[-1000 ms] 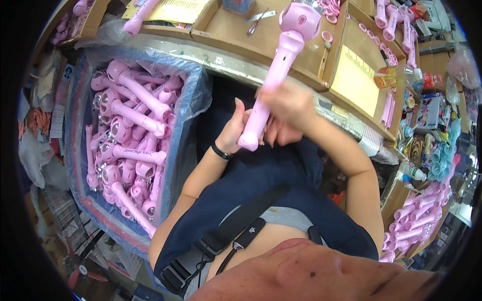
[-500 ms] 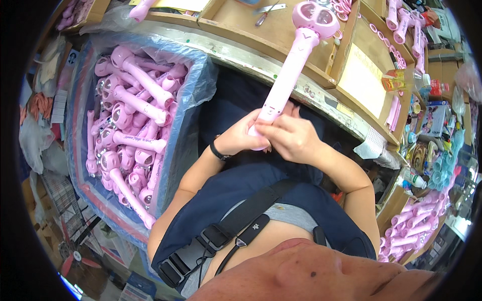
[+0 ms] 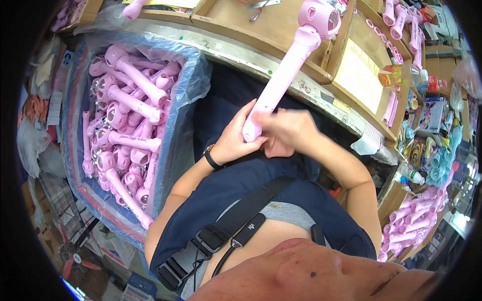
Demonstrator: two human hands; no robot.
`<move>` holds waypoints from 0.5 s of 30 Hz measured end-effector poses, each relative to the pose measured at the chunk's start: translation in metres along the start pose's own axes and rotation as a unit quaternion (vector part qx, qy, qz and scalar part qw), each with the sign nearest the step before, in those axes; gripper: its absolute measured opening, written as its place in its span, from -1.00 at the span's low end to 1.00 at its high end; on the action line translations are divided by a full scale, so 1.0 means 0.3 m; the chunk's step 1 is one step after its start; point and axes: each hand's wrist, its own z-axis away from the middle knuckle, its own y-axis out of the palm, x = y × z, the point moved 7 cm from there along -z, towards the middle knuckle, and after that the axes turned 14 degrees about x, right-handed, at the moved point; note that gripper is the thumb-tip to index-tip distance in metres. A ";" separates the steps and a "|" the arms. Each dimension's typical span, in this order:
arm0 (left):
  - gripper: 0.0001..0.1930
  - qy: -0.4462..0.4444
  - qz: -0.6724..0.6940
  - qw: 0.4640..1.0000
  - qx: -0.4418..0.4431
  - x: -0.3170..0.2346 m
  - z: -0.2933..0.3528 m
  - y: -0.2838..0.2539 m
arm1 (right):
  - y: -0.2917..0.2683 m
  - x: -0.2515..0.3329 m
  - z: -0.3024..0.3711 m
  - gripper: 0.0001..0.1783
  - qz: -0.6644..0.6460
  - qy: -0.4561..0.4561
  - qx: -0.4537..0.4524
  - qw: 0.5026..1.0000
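Note:
A pink toy wand (image 3: 284,74) slants up and away from me, its round head with a clear window over the bench tray. Round the lower end of its handle is my left hand (image 3: 235,134), closed on it, with the thumb along the near side. Beside that end my right hand (image 3: 292,129) is smeared by motion. Its fingers lie close to the handle, and whether they grip anything cannot be made out.
To the left, a blue plastic-lined bin (image 3: 197,75) holds a heap of similar pink wands (image 3: 135,103). Ahead runs a bench edge (image 3: 236,52) with cardboard trays (image 3: 251,27). Bottles (image 3: 394,76) and a pile of pink handles (image 3: 409,223) stand at the right.
The wand has rolled about its length, so its window faces more to the right. My right hand has come off its pinch at the handle's end and shifted slightly right, blurring.

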 end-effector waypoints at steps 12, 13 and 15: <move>0.07 0.038 -0.380 0.915 -0.128 0.002 0.039 0.007 | -0.043 -0.105 0.026 -0.73 0.008 0.167 -0.163 0.972; 0.00 -0.001 -0.376 0.918 -0.122 0.019 0.040 0.010 | -0.080 -0.156 0.051 -0.72 -0.013 0.195 -0.258 0.946; -0.06 -0.012 -0.392 0.915 -0.092 0.023 0.043 0.036 | -0.124 -0.203 0.084 -0.67 -0.026 0.205 -0.382 0.901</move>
